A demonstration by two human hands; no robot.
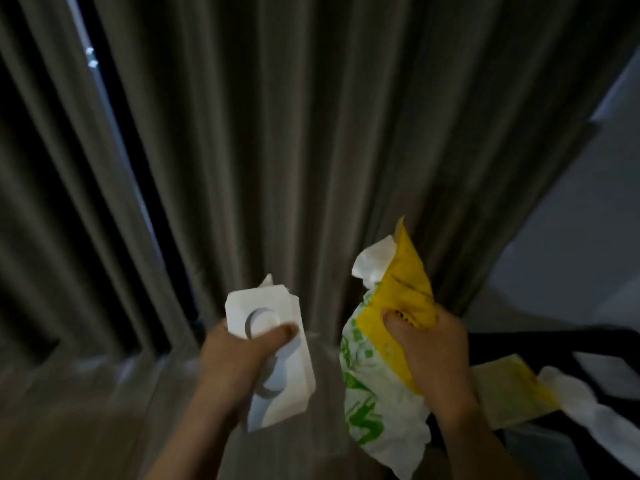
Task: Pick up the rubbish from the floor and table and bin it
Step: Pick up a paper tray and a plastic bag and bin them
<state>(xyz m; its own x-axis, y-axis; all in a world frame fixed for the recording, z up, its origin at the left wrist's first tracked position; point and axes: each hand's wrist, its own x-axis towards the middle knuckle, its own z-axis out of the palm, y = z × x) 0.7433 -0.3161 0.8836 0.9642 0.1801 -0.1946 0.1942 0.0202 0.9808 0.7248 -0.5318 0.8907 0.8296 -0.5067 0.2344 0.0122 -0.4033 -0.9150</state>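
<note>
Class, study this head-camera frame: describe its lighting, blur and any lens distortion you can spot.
Head view: dim room, the grey curtain dull and shadowed; its folds fan outward, wide-angle distortion; motion blur softens the paper scraps at lower right; the white packaging in the left hand and yellow wrapper in the right hand are brightest.

The left hand (239, 355), near left, and the right hand (429, 348), near right, are both bare. The left forearm (194, 438) and right forearm (478, 452) are bare too. Finer detail is blurred.
</note>
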